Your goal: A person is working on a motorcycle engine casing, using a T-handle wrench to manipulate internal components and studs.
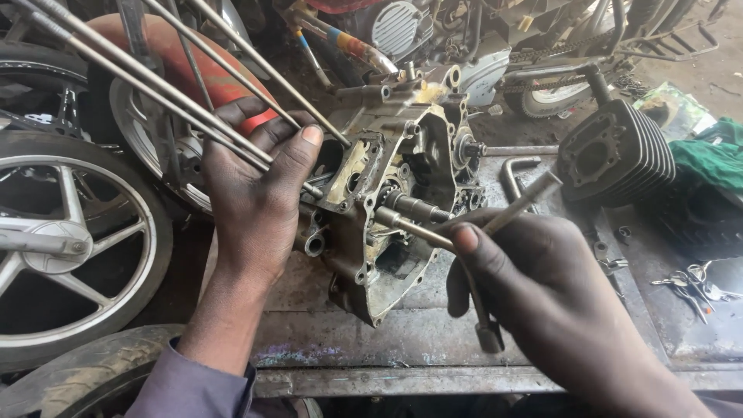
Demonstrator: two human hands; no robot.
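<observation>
Steel worktop nearest us; our right hand clamps a T-shaped wrench whose long axis points left onto the engine case. Beyond, our left hand grips the case's long studs, steadying it between both hands.

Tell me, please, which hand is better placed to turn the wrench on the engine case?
The right hand: it already holds the T-handle wrench, whose tip sits at the engine case. The left hand grips the case's long studs.
</observation>
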